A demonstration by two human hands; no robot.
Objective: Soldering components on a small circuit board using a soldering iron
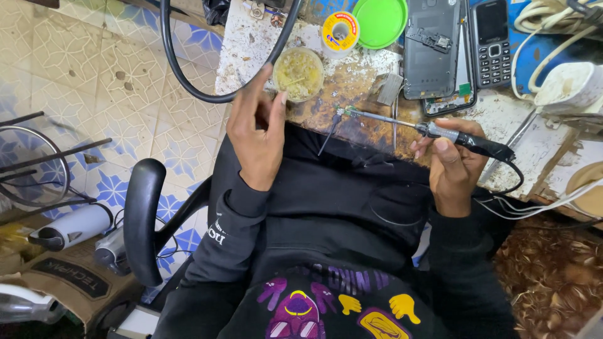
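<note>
Both hands raised at the near edge of the workbench (pixel 352 81), arms in black sleeves.

The left hand (pixel 257 135) rises from its sleeve just short of the workbench's near edge, back of the hand toward the camera, fingers curled loosely together with the tips pinched near the thumb; whether anything sits between them cannot be told. The right hand (pixel 452 166) sits further along the same edge, wrist bent up, fingers and thumb closed in a pen-like grip on a soldering iron (pixel 433 130) that points over the workbench toward the left hand.
</note>
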